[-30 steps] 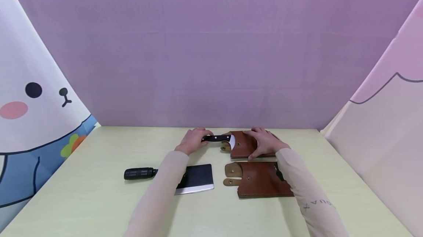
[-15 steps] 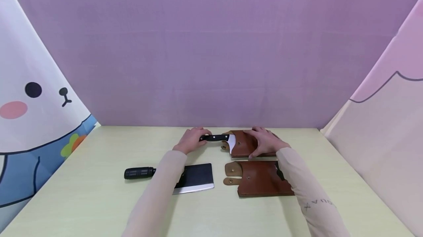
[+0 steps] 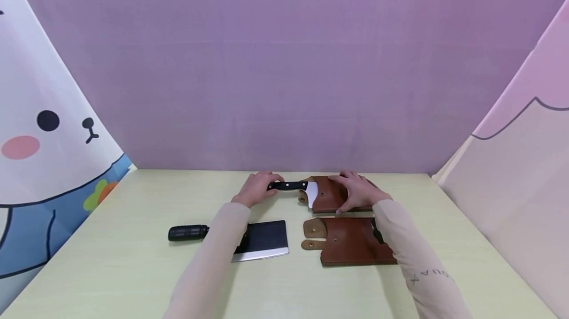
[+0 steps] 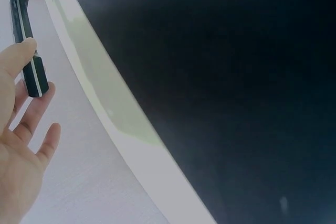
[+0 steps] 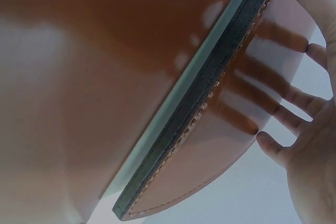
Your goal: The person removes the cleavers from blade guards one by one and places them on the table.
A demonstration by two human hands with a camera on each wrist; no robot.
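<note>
Left grip pinches knife handle, best hold; likely blade-heavy. Right grip clasps edges of sheath; leather probably stiff, slick.

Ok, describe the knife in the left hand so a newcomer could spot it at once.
Near the far edge of the pale table, the left hand holds the black-handled knife. Its blade runs into the farther brown sheath. Light handle rivets set it apart from the cleaver, whose blade lies uncovered.

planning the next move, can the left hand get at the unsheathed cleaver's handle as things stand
Probably not right now: the left hand pinches the other knife's handle. Once freed, likely yes, as the cleaver's handle looks mostly uncovered.
</note>
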